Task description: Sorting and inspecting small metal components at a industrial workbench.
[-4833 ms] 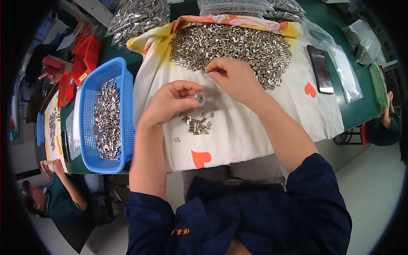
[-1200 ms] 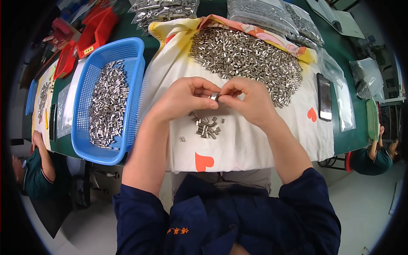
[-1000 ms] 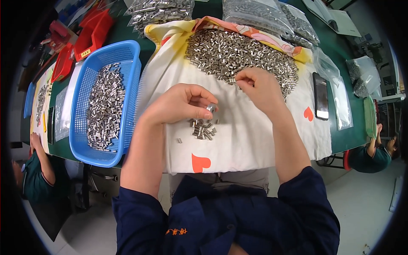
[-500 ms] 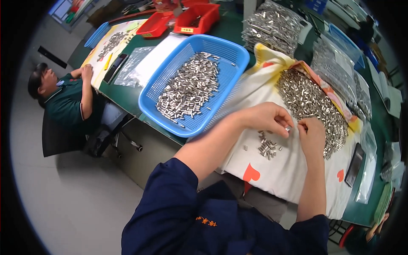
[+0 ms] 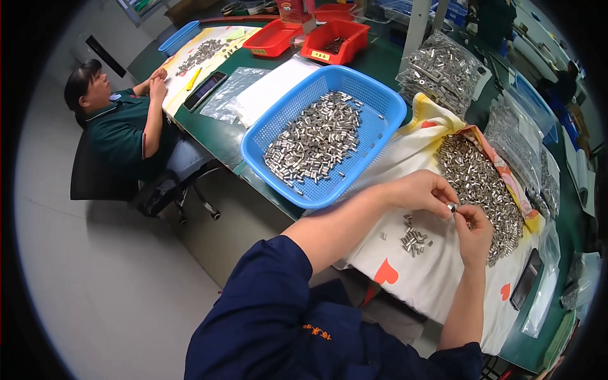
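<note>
My left hand (image 5: 429,192) is closed in a pinch on a short, shiny metal cylinder (image 5: 451,207). The fingertips of my right hand (image 5: 475,233) meet it from the right. They are closed too, and whatever lies between them is hidden. Below my left hand, a small cluster of loose metal cylinders (image 5: 413,241) lies on a white cloth (image 5: 354,249) with red hearts. Beyond my right hand spreads a large heap of similar cylinders (image 5: 476,172). To the left, a blue perforated basket (image 5: 253,142) holds many more of them.
Red bins (image 5: 335,43) and bags of metal parts (image 5: 437,68) stand at the back. A dark phone (image 5: 525,278) lies right of the cloth. At left, a seated person (image 5: 120,130) works over another cloth (image 5: 179,76) with metal pieces.
My right hand has come in to meet the left hand at the cylinder; before, a gap lay between them. The whole view has shifted, so the table appears farther right and lower.
</note>
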Demonstrator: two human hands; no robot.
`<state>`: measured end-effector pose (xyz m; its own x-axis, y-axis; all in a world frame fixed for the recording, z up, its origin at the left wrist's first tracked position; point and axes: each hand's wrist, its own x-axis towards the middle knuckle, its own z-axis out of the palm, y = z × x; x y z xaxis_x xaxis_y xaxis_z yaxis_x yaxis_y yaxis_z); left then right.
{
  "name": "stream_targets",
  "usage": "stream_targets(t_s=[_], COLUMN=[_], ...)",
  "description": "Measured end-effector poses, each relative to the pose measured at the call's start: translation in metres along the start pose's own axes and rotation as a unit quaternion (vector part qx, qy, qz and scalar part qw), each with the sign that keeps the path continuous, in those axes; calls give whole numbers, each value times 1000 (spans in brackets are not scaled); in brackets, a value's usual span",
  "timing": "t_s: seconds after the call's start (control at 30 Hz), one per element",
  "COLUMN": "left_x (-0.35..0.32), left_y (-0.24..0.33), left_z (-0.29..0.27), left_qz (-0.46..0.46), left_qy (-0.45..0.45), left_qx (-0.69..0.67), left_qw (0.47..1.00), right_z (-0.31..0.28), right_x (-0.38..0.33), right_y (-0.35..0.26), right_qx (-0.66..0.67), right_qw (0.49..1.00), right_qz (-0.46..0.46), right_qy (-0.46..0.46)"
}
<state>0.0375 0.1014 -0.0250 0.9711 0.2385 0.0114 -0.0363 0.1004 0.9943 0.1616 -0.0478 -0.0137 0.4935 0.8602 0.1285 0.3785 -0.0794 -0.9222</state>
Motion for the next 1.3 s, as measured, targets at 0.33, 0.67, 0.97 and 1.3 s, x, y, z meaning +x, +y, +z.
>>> stream_targets(t_s=[0.33,0.67,0.97,1.3], left_x=[-3,-1,-6,-6], left_y=[-4,-9,11,8], left_z=[2,-1,-2,1], left_qz=[3,-2,-143,-131], left_qy=[10,-1,-90,-93], left_qx=[10,49,10,23], left_qw=[1000,999,986,987], right_z=[14,-1,-25,-4], right_x=[-6,-6,14,12], right_y=[-8,-22,8,28], right_qx=[-141,-122,-90,-396], right_qw=[979,992,990,907], right_qz=[-139,-34,76,-133], right_qy=[49,-28,75,53])
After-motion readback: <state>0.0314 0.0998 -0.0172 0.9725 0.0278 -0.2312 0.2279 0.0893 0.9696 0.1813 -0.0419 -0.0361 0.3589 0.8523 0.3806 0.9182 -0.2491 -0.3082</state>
